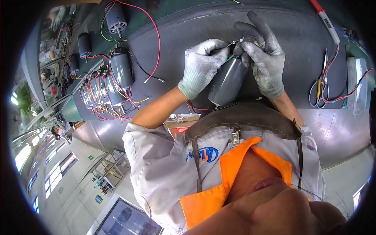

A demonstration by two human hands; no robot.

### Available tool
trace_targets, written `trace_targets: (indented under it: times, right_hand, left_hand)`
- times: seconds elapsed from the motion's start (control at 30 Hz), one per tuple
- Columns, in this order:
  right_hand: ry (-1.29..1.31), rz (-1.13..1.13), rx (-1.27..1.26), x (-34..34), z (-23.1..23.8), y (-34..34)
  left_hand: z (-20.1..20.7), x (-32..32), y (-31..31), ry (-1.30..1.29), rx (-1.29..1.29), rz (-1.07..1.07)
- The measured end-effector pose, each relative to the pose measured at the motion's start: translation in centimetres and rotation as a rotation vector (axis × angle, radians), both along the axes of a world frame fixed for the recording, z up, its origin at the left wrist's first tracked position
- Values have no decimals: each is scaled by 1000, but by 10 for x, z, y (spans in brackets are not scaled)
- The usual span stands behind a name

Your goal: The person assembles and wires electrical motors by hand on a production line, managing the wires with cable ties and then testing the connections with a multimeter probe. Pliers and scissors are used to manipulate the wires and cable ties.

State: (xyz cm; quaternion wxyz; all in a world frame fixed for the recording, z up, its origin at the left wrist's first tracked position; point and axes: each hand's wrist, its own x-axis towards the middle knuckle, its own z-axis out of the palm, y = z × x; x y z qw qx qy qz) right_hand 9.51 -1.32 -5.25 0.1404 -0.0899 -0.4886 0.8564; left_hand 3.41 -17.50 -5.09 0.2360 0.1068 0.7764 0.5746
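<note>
A grey cylindrical electric motor (227, 84) lies on the dark work surface close in front of me, its shaft end toward my body. Both my hands wear grey-white work gloves and meet above the motor's far end. My left hand (205, 64) is closed, thumb against fingers, on a thin wire (230, 58) that shows green beside the motor. My right hand (264, 55) pinches a small white-ended wire (241, 40) between thumb and forefinger, with its other fingers raised. The fingers partly hide the wire ends, so I cannot tell whether these are joined.
Several motors with red, yellow and black wires (105, 88) crowd the left side. Another motor (116, 21) stands at the back left, a long red wire (158, 39) looping from it. At right are a red-and-white soldering-iron-like tool (327, 23), scissors (313, 94) and a clear plastic tray (357, 84).
</note>
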Motion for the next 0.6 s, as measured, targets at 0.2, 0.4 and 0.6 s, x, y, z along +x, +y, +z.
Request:
trace_targets:
  times: [0.2, 0.4, 0.6]
  right_hand:
    - [-108, 110, 100, -3, 4, 10]
    - [-111, 304, 160, -4, 5, 33]
    - [-30, -40, -50, 9, -4, 11]
  left_hand:
    - [-4, 0, 4, 98, -30, -34]
    - [-2, 2, 19, 121, 70, -39]
    - [7, 3, 17, -28, 13, 15]
